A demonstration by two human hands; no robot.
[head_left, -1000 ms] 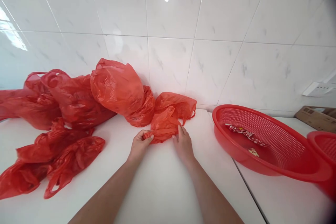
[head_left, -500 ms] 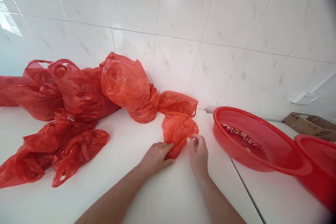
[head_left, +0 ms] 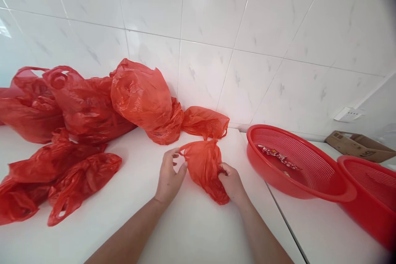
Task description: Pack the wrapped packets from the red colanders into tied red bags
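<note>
A small red plastic bag (head_left: 204,165) lies crumpled on the white table, between my two hands. My right hand (head_left: 232,181) pinches the side of this bag, its thumb and fingers pressed into the film. On the other side, my left hand (head_left: 170,175) is at the bag's handle loop, thumb and fingers apart in a loose curve; the fingertips reach the loop's edge. Just behind lies another red bag (head_left: 206,120), against the tiled wall. What the small bag contains, if anything, cannot be made out.
Large filled red bags (head_left: 140,95) stand along the wall to the left, with smaller crumpled bags (head_left: 83,181) before them. At right are a red mesh basket (head_left: 297,189) with patterned packets (head_left: 278,156) inside, a second red basket (head_left: 368,210) and a cardboard box (head_left: 359,146).
The small bag has been turned and drawn slightly nearer, its bunched end now at lower right. My left hand has moved left and up to the handle; my right hand has closed on the bag's side.
</note>
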